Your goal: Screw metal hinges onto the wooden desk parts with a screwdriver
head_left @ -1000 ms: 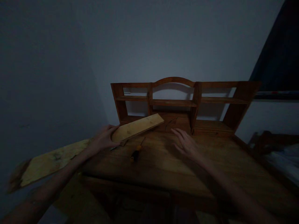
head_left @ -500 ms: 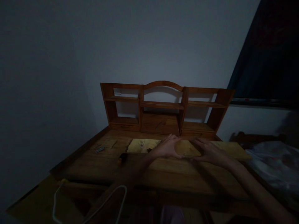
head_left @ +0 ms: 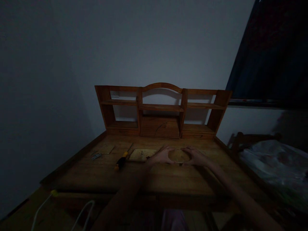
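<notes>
A pale wooden board (head_left: 141, 154) lies lengthwise at the middle of the wooden desk, with dark marks on its left part. My left hand (head_left: 161, 156) grips it, fingers over the far edge and thumb at the near edge. To the right, my right hand (head_left: 196, 157) holds the same board in a similar way, thumb and fingers curved around its two long edges. Bare board shows between the hands; its right end is hard to make out in the dim light. A screwdriver (head_left: 121, 162) with a black and yellow handle rests left of the board.
Small metal pieces (head_left: 96, 156) and a thin flat piece (head_left: 107, 149) lie on the desk's left side. A wooden shelf unit (head_left: 160, 126) stands along the back. A white cord (head_left: 83, 213) hangs at the front left. Plastic-covered bedding (head_left: 274, 160) is at the right.
The board has come down and nearer the desk top, and both hands have moved with it. The screwdriver, partly hidden before, is now in full view. The camera view has shifted slightly.
</notes>
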`<state>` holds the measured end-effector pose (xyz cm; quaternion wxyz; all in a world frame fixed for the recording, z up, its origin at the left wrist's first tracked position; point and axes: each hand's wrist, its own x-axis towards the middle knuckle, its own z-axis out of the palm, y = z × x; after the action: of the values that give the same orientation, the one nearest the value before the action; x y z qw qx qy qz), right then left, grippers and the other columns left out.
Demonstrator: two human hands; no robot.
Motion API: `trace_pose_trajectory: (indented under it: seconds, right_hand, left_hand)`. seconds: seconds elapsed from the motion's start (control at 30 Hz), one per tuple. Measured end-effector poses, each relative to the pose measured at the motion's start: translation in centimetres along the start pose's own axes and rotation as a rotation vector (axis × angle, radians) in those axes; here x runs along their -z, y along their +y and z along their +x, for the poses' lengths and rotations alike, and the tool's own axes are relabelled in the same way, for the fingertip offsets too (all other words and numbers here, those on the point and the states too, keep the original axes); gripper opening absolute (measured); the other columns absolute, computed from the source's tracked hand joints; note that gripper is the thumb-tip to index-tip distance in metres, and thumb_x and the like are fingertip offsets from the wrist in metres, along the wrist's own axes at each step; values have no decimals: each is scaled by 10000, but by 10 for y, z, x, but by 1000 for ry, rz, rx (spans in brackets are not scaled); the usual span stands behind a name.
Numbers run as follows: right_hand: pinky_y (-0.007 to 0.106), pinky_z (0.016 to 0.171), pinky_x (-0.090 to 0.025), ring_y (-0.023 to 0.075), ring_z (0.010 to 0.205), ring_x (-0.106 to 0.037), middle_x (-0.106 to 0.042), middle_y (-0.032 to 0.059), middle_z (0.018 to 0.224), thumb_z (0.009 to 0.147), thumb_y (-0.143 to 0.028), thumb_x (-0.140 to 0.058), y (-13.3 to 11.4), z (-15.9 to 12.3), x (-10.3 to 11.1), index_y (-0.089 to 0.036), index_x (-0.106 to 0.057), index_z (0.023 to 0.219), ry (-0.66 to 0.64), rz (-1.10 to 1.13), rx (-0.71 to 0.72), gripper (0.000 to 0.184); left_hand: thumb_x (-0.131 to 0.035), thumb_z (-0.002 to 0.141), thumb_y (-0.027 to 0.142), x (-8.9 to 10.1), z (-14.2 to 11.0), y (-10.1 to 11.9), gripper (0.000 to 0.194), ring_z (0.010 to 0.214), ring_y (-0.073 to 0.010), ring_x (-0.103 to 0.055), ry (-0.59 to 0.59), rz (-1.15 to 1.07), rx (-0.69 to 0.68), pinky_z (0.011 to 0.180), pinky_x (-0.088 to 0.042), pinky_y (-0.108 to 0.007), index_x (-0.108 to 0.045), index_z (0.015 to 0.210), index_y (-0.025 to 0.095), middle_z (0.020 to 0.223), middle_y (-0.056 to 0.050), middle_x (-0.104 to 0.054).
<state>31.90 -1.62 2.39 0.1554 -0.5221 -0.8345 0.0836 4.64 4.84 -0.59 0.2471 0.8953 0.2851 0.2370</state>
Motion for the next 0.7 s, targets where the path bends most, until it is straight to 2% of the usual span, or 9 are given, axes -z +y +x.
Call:
trace_pose_trajectory:
  seconds: [0.1, 0.2, 0.4, 0.57, 0.7]
  right_hand:
    - [464, 1087, -436, 356, 1245, -570, -613, 175, 1331, 599, -752, -814, 0, 15, -13, -186, -581, 1441, -7, 29, 35, 1041]
    - [464, 1083, -436, 352, 1243, -566, -613, 167, 1329, 595, -741, -825, -1, 27, -23, -194, -583, 1440, -2, 53, 61, 1035]
    - [452, 1101, -417, 336, 1283, -530, -598, 149, 1351, 612, -728, -826, -1, 49, -35, -224, -574, 1448, 7, 94, 93, 1008]
    - [462, 1104, -412, 342, 1275, -530, -604, 156, 1334, 614, -718, -830, -1, 64, -41, -208, -608, 1407, 24, 110, 97, 968]
    - [475, 1106, -411, 339, 1289, -521, -598, 136, 1345, 649, -692, -823, -2, 66, -47, -249, -600, 1413, 64, 126, 88, 911]
  left_hand:
    - [-903, 582, 530, 5, -6, -13, 960, 1445, -380, -429, -2, 63, 75, 1235, -304, -483, -592, 1425, 193, 1488, -168, -550]
    - [-895, 588, 548, 10, -10, -23, 955, 1445, -361, -430, -7, 81, 95, 1219, -337, -437, -594, 1425, 201, 1501, -145, -543]
    - [-894, 568, 545, 15, -9, -41, 1008, 1430, -354, -449, 13, 115, 157, 1220, -341, -452, -559, 1443, 174, 1501, -153, -535]
    - [-910, 549, 474, 25, -10, -49, 958, 1378, -357, -505, 35, 95, 116, 1189, -383, -436, -585, 1415, 224, 1437, -124, -588]
    - [-899, 572, 490, 32, -11, -50, 952, 1386, -364, -499, 34, 74, 96, 1186, -386, -449, -571, 1429, 239, 1446, -127, -585]
